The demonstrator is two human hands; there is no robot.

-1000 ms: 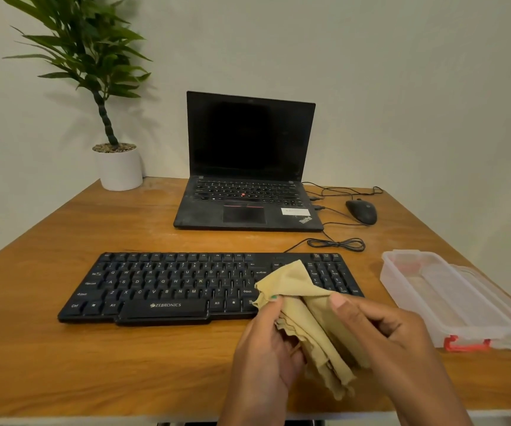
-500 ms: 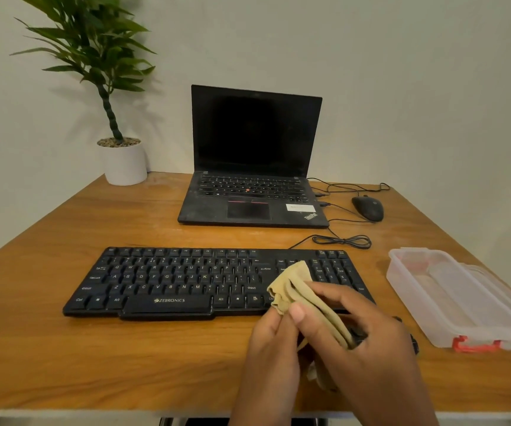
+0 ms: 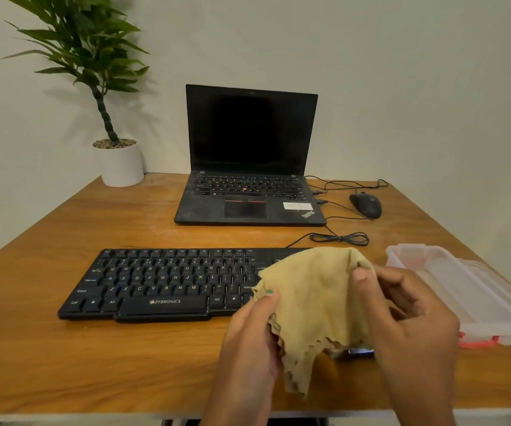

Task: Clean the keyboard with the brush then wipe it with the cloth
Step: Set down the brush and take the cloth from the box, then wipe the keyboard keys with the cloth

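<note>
A black keyboard (image 3: 162, 281) lies across the wooden desk (image 3: 63, 348). I hold a tan cloth (image 3: 312, 302) spread out above the keyboard's right end, which it hides. My left hand (image 3: 248, 342) pinches the cloth's left edge with the thumb on top. My right hand (image 3: 407, 321) pinches its upper right corner. A small dark and silvery object (image 3: 360, 352), maybe the brush, peeks out on the desk under the cloth; I cannot tell what it is.
An open black laptop (image 3: 248, 192) stands behind the keyboard, with a black mouse (image 3: 366, 205) and coiled cables (image 3: 340, 239) to its right. A clear plastic box with a red clip (image 3: 463, 290) sits at the right edge. A potted plant (image 3: 119, 161) occupies the back left corner.
The cloth was bunched between my two hands; now my hands have drawn apart and the cloth hangs spread open over the keyboard's right end.
</note>
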